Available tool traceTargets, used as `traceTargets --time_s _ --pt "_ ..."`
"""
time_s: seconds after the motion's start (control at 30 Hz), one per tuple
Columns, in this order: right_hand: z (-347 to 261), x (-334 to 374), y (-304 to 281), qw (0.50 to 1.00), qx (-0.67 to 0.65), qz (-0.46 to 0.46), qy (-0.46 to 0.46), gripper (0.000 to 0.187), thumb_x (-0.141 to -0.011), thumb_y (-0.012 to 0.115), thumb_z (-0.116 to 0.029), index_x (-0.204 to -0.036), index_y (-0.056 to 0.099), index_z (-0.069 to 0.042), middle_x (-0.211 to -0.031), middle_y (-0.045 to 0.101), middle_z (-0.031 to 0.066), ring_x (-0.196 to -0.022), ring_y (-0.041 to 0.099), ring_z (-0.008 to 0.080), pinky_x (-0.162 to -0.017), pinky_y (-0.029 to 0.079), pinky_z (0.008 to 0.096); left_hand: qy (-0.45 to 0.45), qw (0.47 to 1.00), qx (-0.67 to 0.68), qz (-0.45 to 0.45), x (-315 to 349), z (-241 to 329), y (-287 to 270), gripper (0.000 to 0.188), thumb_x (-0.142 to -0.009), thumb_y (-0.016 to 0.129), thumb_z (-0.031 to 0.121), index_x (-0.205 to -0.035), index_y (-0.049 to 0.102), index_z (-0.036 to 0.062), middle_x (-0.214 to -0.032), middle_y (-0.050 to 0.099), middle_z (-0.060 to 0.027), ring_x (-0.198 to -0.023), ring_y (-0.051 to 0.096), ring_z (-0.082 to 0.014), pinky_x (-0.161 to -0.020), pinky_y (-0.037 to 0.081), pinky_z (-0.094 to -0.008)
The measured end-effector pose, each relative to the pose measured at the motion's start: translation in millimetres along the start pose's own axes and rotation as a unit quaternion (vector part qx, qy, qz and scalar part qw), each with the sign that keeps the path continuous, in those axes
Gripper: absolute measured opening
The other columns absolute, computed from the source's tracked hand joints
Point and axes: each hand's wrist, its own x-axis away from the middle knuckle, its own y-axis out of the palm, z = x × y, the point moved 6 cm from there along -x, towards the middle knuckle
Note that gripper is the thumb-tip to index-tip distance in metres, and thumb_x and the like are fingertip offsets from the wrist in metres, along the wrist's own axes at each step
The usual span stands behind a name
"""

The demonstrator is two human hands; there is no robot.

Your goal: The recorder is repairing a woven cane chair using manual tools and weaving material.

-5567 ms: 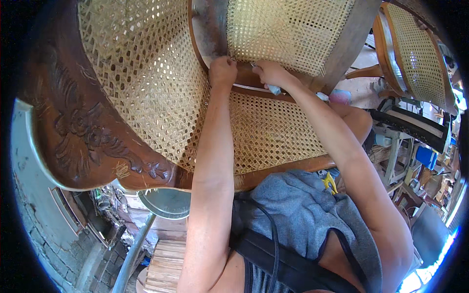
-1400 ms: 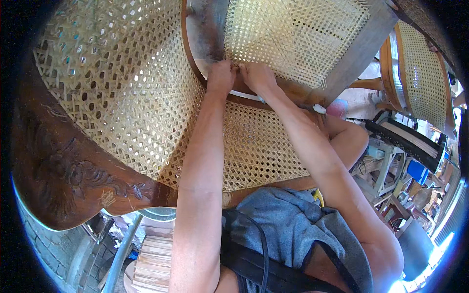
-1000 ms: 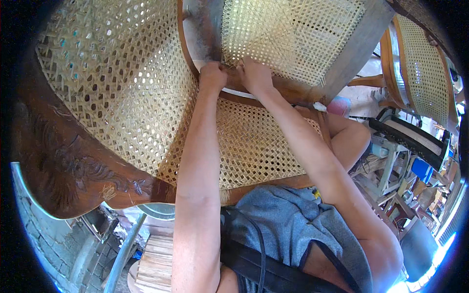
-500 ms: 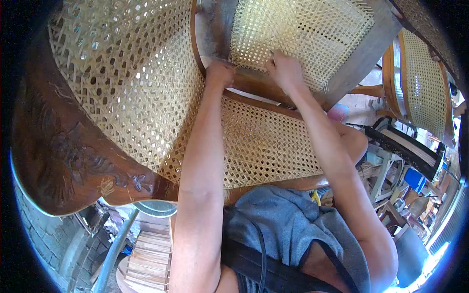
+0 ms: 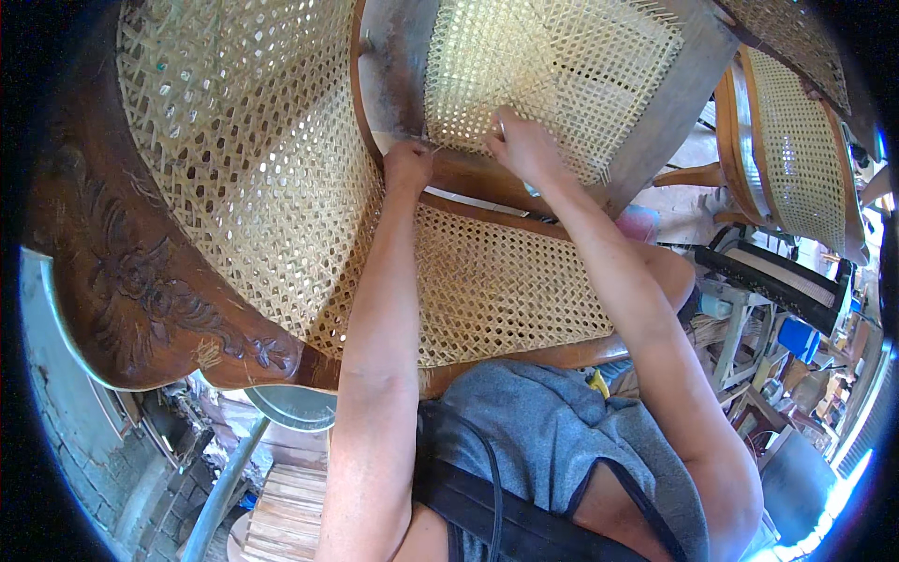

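My left hand (image 5: 409, 165) is closed at the lower left corner of a wooden frame (image 5: 464, 175), its fingertips pinched at the edge; whatever is between them is too small to make out. To its right, my right hand (image 5: 526, 147) has curled fingers over the lower part of a pale woven cane panel (image 5: 524, 66) set in that frame. Anything in those fingers is hidden. Loose strand ends stick out along the panel's right side. Below both hands spreads a second cane panel (image 5: 506, 281), which continues into a tall cane panel (image 5: 243, 178) on the left.
A carved dark wood frame (image 5: 140, 272) borders the left side. Another cane-backed chair (image 5: 801, 140) stands at the far right, above a black-edged frame (image 5: 777, 281). A slatted wooden piece (image 5: 286, 506) is at the lower left, beside a metal tube (image 5: 225, 492). Blue cloth (image 5: 524, 412) covers my lap.
The view has shifted slightly, bringing the woven panel and both hands a little left in the picture. My hands stay near the same spots, the right fingers still curled over the cane.
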Motion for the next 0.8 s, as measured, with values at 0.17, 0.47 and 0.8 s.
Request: traceTargets --time_s 0.17,0.47,0.8 --pt "21.9 -13.4 26.5 0.983 0.174 -0.047 -0.021 0.016 -0.091 0.056 -0.016 -0.096 0.06 -0.002 -0.087 0.067 0.0233 -0.082 0.066 0.0391 -0.073 0.05 0.0499 0.03 0.999 -0.021 0.014 -1.6 3.1 3.3 0.014 -0.081 0.064 0.012 -0.087 0.072 0.0026 -0.065 0.068 -0.0111 -0.056 0.066 -0.0211 -0.055 0.055 -0.0344" --pt "-14.5 14.5 -49.6 0.991 0.108 -0.006 -0.079 0.024 -0.093 0.057 -0.026 -0.091 0.059 -0.002 -0.074 0.064 0.0224 -0.071 0.062 0.0455 -0.068 0.05 0.0522 0.289 0.943 0.123 0.113 59.6 112.8 -1.8 0.017 -0.084 0.07 0.018 -0.088 0.073 0.0025 -0.092 0.071 -0.0171 -0.085 0.068 -0.0304 -0.079 0.053 -0.0362" --pt "11.7 -2.3 25.9 0.975 0.094 -0.192 0.065 0.039 -0.095 0.05 -0.028 -0.108 0.06 0.006 -0.1 0.065 0.0301 -0.092 0.064 0.0433 -0.08 0.049 0.0505 0.132 0.978 0.106 0.122 45.5 70.1 -23.0 0.019 -0.084 0.067 0.019 -0.091 0.073 0.0026 -0.083 0.07 -0.0156 -0.077 0.067 -0.0246 -0.072 0.052 -0.0352"
